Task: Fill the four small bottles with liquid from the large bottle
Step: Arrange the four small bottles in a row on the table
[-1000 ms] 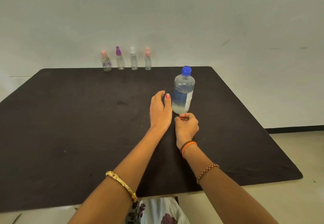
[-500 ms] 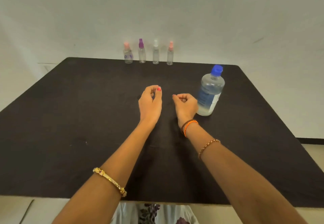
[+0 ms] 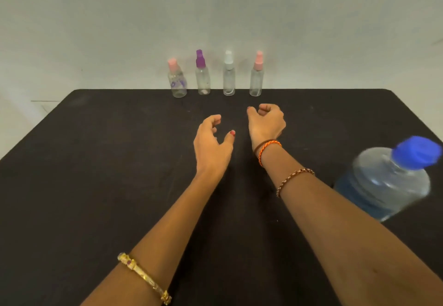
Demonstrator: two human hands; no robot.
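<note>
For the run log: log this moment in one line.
left hand: open, empty | right hand: curled, empty | large bottle: capped, untouched | four small spray bottles: capped, far edge

Both forearms are reaching forward, side by side. The left hand (image 3: 212,141) is hanging loosely curled, thumb apart from the fingers, gripping nothing. The right hand (image 3: 266,122) is curling into a loose fist, also holding nothing.
</note>
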